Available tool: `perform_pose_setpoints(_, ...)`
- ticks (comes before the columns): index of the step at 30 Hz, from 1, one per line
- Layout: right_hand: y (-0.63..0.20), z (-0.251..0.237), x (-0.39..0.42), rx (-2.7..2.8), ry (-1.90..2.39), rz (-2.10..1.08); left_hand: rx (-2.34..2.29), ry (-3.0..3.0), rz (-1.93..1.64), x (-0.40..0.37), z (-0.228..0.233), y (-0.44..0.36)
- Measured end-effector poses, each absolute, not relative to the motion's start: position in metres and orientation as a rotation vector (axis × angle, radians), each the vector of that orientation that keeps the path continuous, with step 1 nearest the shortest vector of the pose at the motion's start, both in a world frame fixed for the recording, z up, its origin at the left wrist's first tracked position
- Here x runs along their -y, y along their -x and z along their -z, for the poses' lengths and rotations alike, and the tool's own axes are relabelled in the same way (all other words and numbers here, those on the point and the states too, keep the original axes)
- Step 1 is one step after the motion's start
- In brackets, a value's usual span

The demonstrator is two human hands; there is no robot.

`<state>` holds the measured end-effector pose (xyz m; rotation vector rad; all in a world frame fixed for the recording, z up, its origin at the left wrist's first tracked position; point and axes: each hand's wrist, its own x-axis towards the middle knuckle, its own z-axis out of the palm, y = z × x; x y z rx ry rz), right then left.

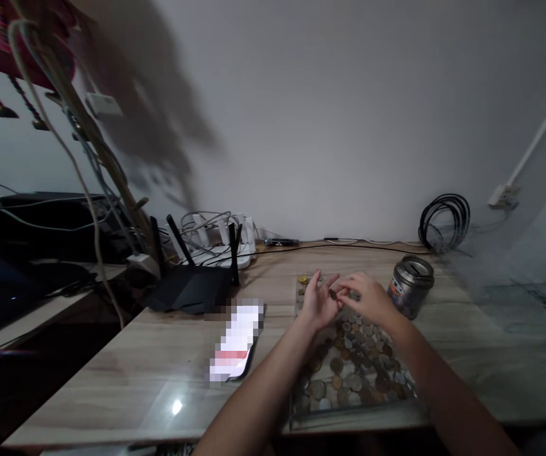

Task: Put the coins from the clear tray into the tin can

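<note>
Currently we pinch one coin [334, 294] in our right hand [368, 297], touching the open left hand [318, 303], with the coin tray [301, 418] directly beneath both.

Phone screen [235, 345] pixelated, content unreadable; forearms cover the near-left part of the coin tray [349, 415] and cut off at the bottom edge; coin [334, 294] between left hand [318, 304] and right hand [365, 297] too small to identify; tin [410, 286] label illegible; hanging cords [54, 82] motion-blurred
</note>
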<state>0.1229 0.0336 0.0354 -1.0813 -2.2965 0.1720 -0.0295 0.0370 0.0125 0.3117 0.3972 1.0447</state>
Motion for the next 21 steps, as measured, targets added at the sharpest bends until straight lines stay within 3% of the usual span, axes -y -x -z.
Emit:
perform_pose_setpoints(5, -0.116, -0.030, -0.031, 2.321, 1.078, -0.148, -0.270, -0.400, -0.993, -0.033, -0.013, 0.027)
perform_pose_setpoints(9, -0.171, -0.058, -0.042, 1.902, 1.259, 0.067, -0.306, -0.478, -0.973, -0.035, -0.012, 0.027)
perform_pose_setpoints(12, -0.222, -0.078, -0.053, 1.625, 1.531, 0.188, -0.424, -0.523, -1.039, -0.039, -0.011, 0.028)
perform_pose_setpoints(16, -0.253, -0.083, -0.065, 1.665, 1.961, 0.254, -0.616, -0.596, -1.170, -0.042, -0.007, 0.027)
perform_pose_setpoints(21, -0.248, -0.083, -0.066, 1.732, 2.103, 0.311, -0.984, -0.859, -1.380, -0.046, -0.003, 0.024)
